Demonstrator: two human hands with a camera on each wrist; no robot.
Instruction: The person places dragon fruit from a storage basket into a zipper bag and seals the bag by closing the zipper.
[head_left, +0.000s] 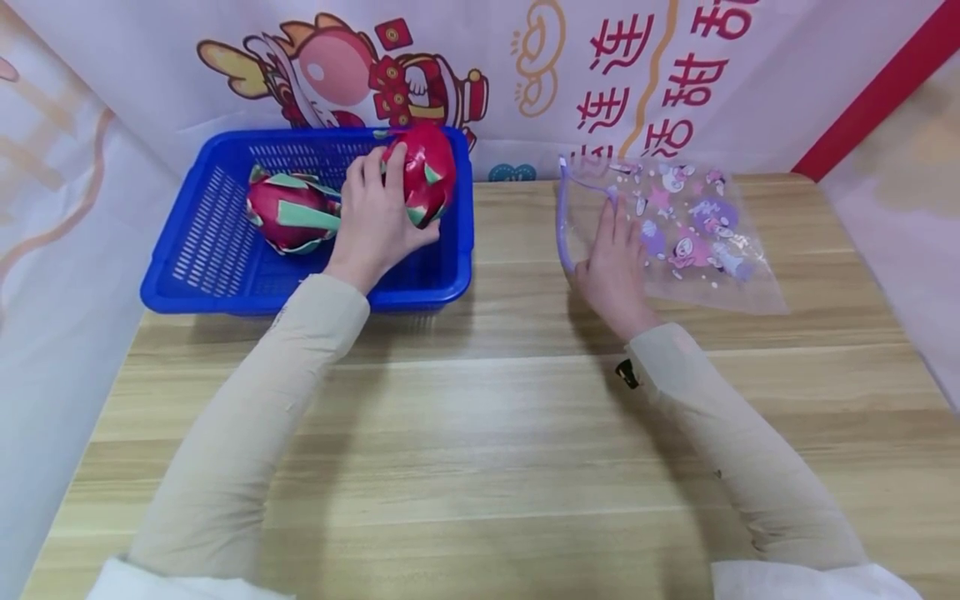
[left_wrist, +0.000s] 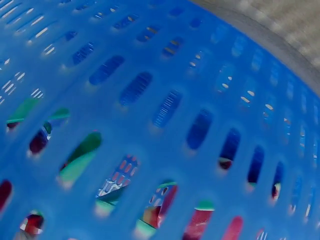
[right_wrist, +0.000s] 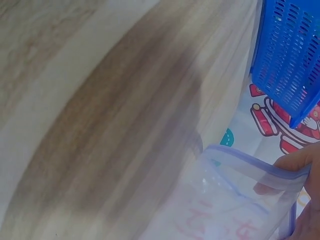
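Note:
With my left hand (head_left: 372, 218) I hold a red dragon fruit (head_left: 431, 171) with green scales, at the right end of the blue basket (head_left: 360, 300). The fingers curl over its left side. Another dragon fruit (head_left: 288, 212) lies in the basket, left of that hand. My right hand (head_left: 617, 275) pinches the purple zip edge of a clear printed bag (head_left: 712, 250). In the right wrist view the bag's mouth (right_wrist: 235, 155) stands parted, with the thumb (right_wrist: 292, 161) at its rim. Only the perforated basket wall (left_wrist: 165, 70) fills the left wrist view, hiding the left hand.
Everything rests on a wood-grain table (head_left: 487, 450). A white cloth backdrop (head_left: 517, 75) with cartoon figures and red lettering stands behind, close to the basket's back rim. A red strip (head_left: 873, 96) runs down at the right.

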